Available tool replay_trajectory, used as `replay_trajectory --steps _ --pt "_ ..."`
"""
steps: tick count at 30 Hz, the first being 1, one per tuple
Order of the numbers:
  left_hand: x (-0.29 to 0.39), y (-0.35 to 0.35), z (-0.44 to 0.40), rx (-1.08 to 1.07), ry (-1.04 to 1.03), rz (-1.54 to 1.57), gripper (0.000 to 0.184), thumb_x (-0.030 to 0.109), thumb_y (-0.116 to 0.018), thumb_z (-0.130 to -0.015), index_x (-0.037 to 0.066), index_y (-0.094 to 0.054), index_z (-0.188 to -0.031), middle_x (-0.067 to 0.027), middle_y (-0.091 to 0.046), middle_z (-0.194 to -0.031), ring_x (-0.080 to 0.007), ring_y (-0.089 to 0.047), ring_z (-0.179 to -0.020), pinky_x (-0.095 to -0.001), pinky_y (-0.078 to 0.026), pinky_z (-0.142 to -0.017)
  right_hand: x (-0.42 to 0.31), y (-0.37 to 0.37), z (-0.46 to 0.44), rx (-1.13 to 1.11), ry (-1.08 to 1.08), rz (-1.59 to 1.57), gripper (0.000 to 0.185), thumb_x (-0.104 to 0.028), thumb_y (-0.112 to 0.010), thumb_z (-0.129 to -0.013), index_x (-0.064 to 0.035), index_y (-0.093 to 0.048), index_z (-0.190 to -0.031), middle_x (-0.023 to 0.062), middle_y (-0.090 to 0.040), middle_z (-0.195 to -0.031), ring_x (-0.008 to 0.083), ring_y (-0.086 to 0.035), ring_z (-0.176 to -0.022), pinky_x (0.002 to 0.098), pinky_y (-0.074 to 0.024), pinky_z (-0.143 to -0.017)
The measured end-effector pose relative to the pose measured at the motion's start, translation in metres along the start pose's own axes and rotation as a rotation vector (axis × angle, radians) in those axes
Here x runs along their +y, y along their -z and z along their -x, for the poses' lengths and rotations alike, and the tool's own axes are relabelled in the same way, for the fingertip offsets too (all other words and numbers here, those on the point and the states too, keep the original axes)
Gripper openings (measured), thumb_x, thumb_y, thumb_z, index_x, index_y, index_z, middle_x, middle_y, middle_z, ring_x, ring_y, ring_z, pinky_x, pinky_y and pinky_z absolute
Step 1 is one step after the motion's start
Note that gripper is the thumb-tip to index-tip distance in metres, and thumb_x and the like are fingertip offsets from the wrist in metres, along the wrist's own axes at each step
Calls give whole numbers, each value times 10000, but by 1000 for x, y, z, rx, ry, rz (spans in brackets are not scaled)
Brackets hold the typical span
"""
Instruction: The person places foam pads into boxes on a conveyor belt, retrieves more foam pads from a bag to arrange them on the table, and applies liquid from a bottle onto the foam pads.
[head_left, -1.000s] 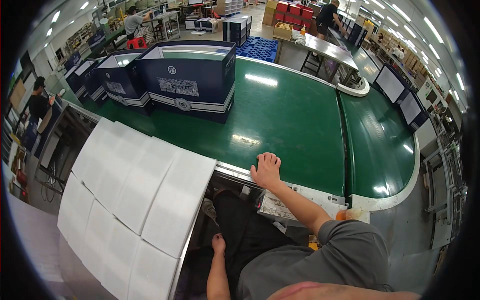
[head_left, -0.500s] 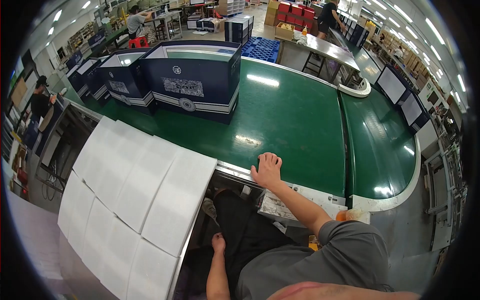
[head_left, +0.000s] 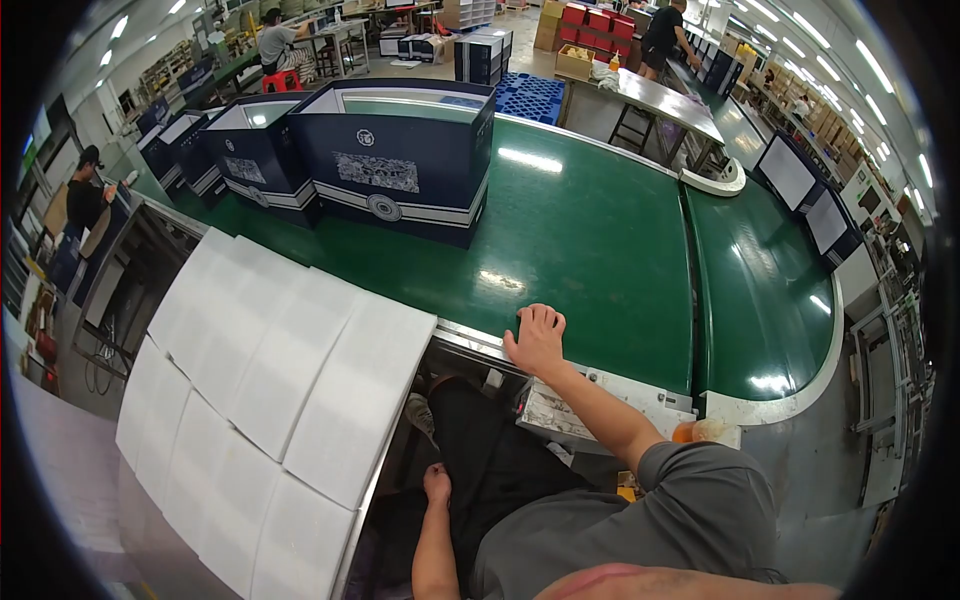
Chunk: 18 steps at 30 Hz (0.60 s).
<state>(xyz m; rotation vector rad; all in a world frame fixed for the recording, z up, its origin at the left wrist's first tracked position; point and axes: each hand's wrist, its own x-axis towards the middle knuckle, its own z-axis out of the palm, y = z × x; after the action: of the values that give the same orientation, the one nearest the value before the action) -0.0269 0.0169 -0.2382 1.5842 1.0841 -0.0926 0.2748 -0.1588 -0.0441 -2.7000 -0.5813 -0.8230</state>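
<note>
My right hand (head_left: pixel 536 338) rests palm down on the metal edge of the green conveyor belt (head_left: pixel 590 245), its fingers apart and slightly bent over the belt surface, holding nothing. Low against the dark trousers, my left hand (head_left: pixel 437 484) is curled closed, with no object showing in it. A large dark blue box (head_left: pixel 390 165) with an open top stands on the belt, beyond and left of my right hand. Behind it is another blue box (head_left: pixel 255 165), with more in a row at the left. White foam sheets (head_left: pixel 350 400) lie overlapping left of my hands.
Blue boxes with white insides (head_left: pixel 790 170) stand at the curved belt's far right. Beyond the belt are a metal table (head_left: pixel 670 105), a blue pallet (head_left: pixel 528 98) and red boxes (head_left: pixel 597 35). Other people are at the far left, upper left and upper right.
The blue boxes on the belt have shifted slightly to the right in view. Both my hands have stayed in place.
</note>
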Motion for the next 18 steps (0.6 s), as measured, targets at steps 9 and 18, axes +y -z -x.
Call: replay_trajectory --steps 9,18 --pt "-1 -1 -1 5 1 12 317 178 -507 -989 -22 -672 -1172 -173 -701 -1114 -285 -649 -1007 -338 -499 -914 -2 3 -1 23 7 10 424 -314 -649 -776 -33 -577 -1085 156 -523 -1114 326 -457 -1026 472 -318 -971" --pt "-3 -2 -1 2 -2 -5 317 188 -508 -997 -21 -672 -1169 -173 -701 -1101 -279 -652 -990 -338 -505 -892 -1 6 -2 13 7 -41 408 -307 -648 -787 -34 -580 -1083 158 -526 -1125 333 -463 -1050 489 -319 -996"
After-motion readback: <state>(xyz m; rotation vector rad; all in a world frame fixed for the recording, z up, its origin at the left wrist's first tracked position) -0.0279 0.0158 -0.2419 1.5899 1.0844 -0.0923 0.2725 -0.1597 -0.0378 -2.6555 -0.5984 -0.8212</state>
